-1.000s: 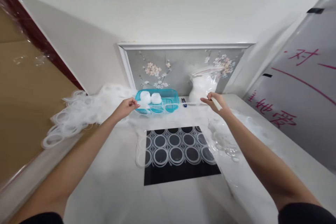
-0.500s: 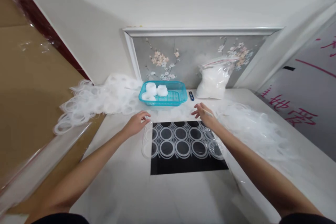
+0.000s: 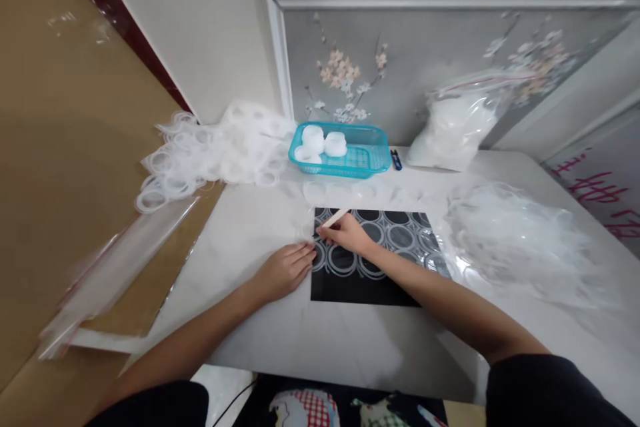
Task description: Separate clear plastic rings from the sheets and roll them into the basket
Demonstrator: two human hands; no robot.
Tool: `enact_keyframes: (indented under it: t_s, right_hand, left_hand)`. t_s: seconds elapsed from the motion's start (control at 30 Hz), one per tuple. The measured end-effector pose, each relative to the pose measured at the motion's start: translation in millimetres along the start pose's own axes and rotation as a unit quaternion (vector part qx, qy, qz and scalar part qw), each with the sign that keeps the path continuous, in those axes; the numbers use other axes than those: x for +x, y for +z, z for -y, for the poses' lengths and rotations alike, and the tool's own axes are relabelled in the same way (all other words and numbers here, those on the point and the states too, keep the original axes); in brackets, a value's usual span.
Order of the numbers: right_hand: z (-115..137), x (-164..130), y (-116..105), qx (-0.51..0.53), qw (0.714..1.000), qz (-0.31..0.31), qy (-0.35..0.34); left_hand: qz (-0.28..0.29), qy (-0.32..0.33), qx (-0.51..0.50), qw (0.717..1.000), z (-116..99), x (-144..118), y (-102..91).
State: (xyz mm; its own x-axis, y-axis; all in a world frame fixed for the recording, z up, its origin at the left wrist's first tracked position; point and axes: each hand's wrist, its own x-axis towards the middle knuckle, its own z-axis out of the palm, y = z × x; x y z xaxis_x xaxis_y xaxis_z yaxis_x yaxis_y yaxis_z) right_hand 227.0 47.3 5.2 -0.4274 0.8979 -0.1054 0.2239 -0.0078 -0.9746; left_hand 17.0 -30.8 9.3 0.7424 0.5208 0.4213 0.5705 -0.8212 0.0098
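Observation:
A clear plastic sheet of joined white rings (image 3: 395,237) lies over a black mat (image 3: 365,287) in the middle of the white table (image 3: 345,347). My left hand (image 3: 285,270) lies flat, fingers together, pressing the sheet's left edge down beside the mat. My right hand (image 3: 345,233) is closed on a thin white stick (image 3: 336,217), pen-like, its tip at the sheet's upper left rings. The two hands are almost touching.
A turquoise basket (image 3: 370,160) holding white round pieces (image 3: 325,143) stands at the back. A heap of ring sheets (image 3: 215,153) lies back left, another heap (image 3: 510,237) at right. A filled clear bag (image 3: 450,133) and small blue snips (image 3: 396,159) are behind. Cardboard (image 3: 75,147) leans at left.
Both hands came down from near the basket, laid the ring sheet over the mat, then drew together at its left edge. The view tilted downward and closer.

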Motion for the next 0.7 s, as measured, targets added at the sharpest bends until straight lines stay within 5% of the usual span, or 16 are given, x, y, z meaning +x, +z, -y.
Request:
enact_keyframes:
  t_s: [0.5,0.7]
  right_hand:
    - [-11,-8,-1,-0.119,0.991,-0.016,-0.050]
    - [10,-8,-7,-0.327,0.932,0.021,-0.153]
  left_hand:
    - [0.097,-0.008,-0.017,0.995,0,7,-2.4]
    - [0.122,-0.027,-0.029,0.992,-2,8,-3.1]
